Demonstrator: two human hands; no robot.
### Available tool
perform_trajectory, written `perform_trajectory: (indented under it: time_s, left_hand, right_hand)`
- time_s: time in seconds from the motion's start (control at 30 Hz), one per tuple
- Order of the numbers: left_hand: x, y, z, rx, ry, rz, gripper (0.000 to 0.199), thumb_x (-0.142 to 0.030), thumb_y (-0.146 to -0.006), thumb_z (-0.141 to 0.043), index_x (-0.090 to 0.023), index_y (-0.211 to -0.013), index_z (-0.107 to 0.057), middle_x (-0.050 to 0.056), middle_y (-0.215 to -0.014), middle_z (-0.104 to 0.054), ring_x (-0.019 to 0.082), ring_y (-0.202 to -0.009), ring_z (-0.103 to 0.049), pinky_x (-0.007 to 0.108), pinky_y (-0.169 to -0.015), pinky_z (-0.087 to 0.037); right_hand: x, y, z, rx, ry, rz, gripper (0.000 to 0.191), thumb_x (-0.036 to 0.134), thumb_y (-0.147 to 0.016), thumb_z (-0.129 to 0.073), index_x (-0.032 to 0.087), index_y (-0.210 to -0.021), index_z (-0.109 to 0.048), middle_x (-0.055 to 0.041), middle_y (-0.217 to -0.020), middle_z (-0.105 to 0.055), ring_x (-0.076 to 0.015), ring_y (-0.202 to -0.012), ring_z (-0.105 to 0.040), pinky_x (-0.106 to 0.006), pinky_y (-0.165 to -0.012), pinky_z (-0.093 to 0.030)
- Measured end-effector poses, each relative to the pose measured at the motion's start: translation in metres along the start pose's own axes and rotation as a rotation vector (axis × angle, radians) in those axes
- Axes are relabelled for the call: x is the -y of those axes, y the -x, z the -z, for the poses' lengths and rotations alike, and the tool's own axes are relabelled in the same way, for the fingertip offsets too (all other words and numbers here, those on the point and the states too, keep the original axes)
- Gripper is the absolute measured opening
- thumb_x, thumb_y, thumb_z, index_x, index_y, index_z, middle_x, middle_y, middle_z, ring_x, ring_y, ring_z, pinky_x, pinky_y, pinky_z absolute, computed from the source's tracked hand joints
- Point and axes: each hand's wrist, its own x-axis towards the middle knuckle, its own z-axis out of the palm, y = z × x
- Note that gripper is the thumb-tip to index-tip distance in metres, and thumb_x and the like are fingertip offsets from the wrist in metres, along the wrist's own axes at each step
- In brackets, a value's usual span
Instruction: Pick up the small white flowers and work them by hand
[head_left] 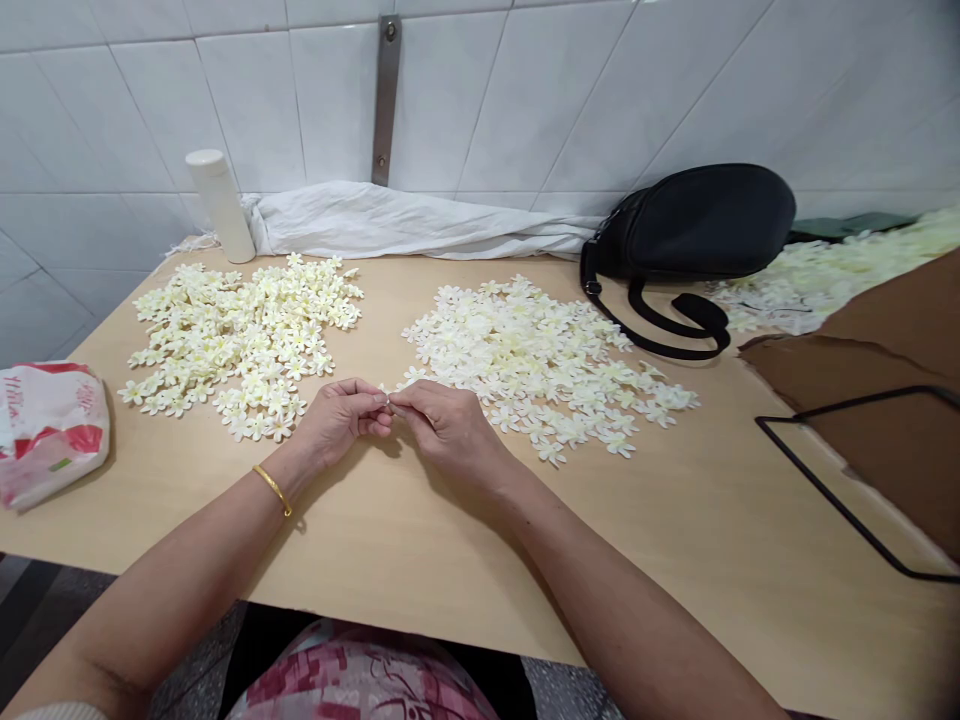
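Observation:
My left hand [346,420], a gold bangle on its wrist, meets my right hand [450,425] fingertip to fingertip just above the table. Both are closed in a pinch. A tiny whitish bit shows between the fingertips, too small to name. Close behind my left hand spreads a heap of pale yellow-white artificial flowers [247,325]. Beyond my right hand lies a second, whiter heap of flowers [517,340], its near edge partly hidden by that hand.
A white bottle [222,210] stands at the back left, beside a rolled white cloth [412,222]. At left lies a red-and-white plastic pack [56,430]. A black bag [705,222] with a strap sits back right, near more flowers [847,270], brown cardboard [885,380] and a black wire frame [832,505].

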Motion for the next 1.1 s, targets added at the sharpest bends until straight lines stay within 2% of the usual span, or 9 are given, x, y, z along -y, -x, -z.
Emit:
perform_trajectory:
  time_s: [0.27, 0.43, 0.57, 0.73, 0.8, 1.0, 1.1]
  left_hand:
    - [0.0, 0.0, 0.0, 0.013, 0.013, 0.001, 0.009, -0.009, -0.061, -0.065, -0.008, -0.061, -0.057, 0.004, -0.052, -0.06, 0.009, -0.048, -0.057, 0.02, -0.048, -0.046]
    - [-0.002, 0.0, -0.001, 0.009, 0.025, 0.017, 0.009, -0.008, -0.06, -0.064, -0.009, -0.061, -0.056, 0.005, -0.055, -0.062, 0.009, -0.047, -0.056, 0.02, -0.049, -0.046]
    - [-0.003, 0.001, -0.003, 0.005, 0.019, 0.015, 0.009, -0.008, -0.059, -0.063, -0.009, -0.061, -0.055, 0.004, -0.055, -0.061, 0.009, -0.046, -0.055, 0.02, -0.047, -0.045]
    - [-0.002, 0.002, -0.005, -0.038, -0.014, -0.028, 0.01, -0.009, -0.058, -0.062, -0.01, -0.061, -0.053, 0.002, -0.051, -0.059, 0.009, -0.044, -0.054, 0.02, -0.045, -0.043]
    - [-0.001, 0.001, -0.004, -0.045, -0.027, -0.057, 0.01, -0.009, -0.058, -0.062, -0.011, -0.061, -0.052, 0.002, -0.051, -0.058, 0.009, -0.044, -0.054, 0.02, -0.045, -0.043]
    - [-0.001, -0.001, -0.001, -0.118, -0.06, -0.065, 0.011, -0.009, -0.057, -0.061, -0.012, -0.059, -0.051, 0.002, -0.051, -0.059, 0.008, -0.043, -0.053, 0.02, -0.044, -0.042]
    - [-0.003, 0.001, -0.003, -0.146, -0.075, -0.074, 0.012, -0.009, -0.058, -0.06, -0.013, -0.061, -0.049, 0.001, -0.051, -0.059, 0.008, -0.043, -0.053, 0.02, -0.044, -0.042]
  right_hand:
    - [0.001, 0.0, -0.003, -0.029, 0.029, -0.015, 0.02, 0.009, -0.079, -0.045, 0.016, -0.078, -0.064, -0.0041, -0.072, -0.064, -0.0122, -0.064, -0.057, -0.023, -0.062, -0.044]
    - [0.005, -0.002, -0.001, -0.071, -0.038, -0.052, 0.021, 0.008, -0.077, -0.045, 0.015, -0.076, -0.065, -0.0035, -0.071, -0.064, -0.0118, -0.064, -0.057, -0.023, -0.062, -0.043]
    - [0.008, -0.003, 0.001, -0.098, -0.168, -0.199, 0.021, 0.011, -0.077, -0.046, 0.017, -0.072, -0.065, -0.001, -0.068, -0.065, -0.0104, -0.061, -0.056, -0.022, -0.058, -0.042]
    - [0.004, -0.004, 0.0, -0.083, -0.439, -0.416, 0.015, 0.019, -0.075, -0.05, 0.015, -0.069, -0.063, -0.0004, -0.063, -0.062, -0.0116, -0.06, -0.057, -0.023, -0.057, -0.044]
    - [0.0, -0.005, 0.0, -0.096, -0.526, -0.458, 0.013, 0.022, -0.073, -0.052, 0.015, -0.066, -0.062, -0.0002, -0.062, -0.061, -0.0123, -0.06, -0.058, -0.025, -0.059, -0.046]
    - [-0.011, -0.009, 0.008, -0.246, -0.667, -0.602, 0.012, 0.029, -0.067, -0.059, 0.016, -0.065, -0.058, 0.0011, -0.058, -0.06, -0.0118, -0.057, -0.059, -0.028, -0.061, -0.051]
    - [-0.013, -0.01, 0.011, -0.241, -0.721, -0.631, 0.014, 0.03, -0.065, -0.06, 0.016, -0.065, -0.058, 0.0009, -0.058, -0.06, -0.0128, -0.057, -0.06, -0.028, -0.06, -0.051]
